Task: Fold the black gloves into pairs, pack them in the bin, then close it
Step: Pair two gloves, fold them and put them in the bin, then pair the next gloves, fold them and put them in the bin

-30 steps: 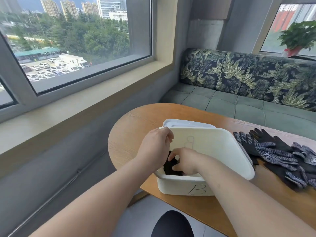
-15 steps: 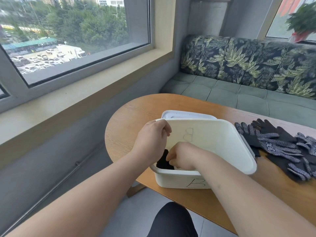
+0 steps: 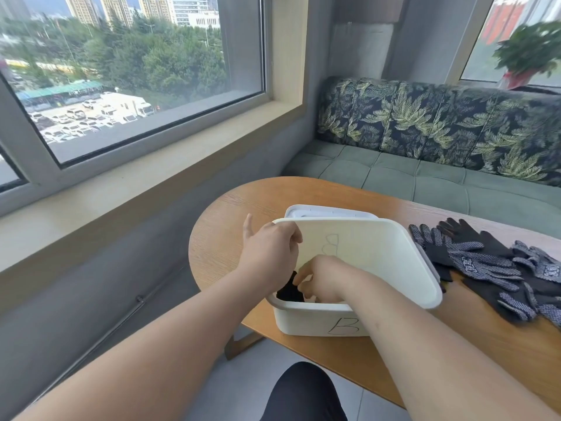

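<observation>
We have both hands at the white bin (image 3: 315,322), which stands at the near left edge of the wooden counter (image 3: 230,214) with a letter B drawn on its front wall. Our left hand (image 3: 268,253) has its grip curled round the left edge of the lid (image 3: 370,256), thumb sticking up free, and holds the lid tilted up over the opening. Our right hand (image 3: 323,278) reaches in under it. The right grip is bent down onto a black bundle (image 3: 290,293) in the near left corner of the bin, and as far as we can see the fingertips pinch its top rather than only press it; the lower fingers are hidden by the bin wall. We judge this to be the packing step, with one folded pair going in and much of the task left. The loose gloves (image 3: 485,268) lie in an overlapping heap on the counter to the right of the bin, and the nearest one is touching or tucked just under the lid's right edge. That heap is what the next move turns on. It lies to the right of both grips and nearer the right hand, since the left is taken up with the lid. The gloves' long axes run slantwise, fingers pointing away and to the left toward the bin, cuffs toward the near right. We would expect the right hand to let go, come out from under the lid and reach across it for the cuffs.
</observation>
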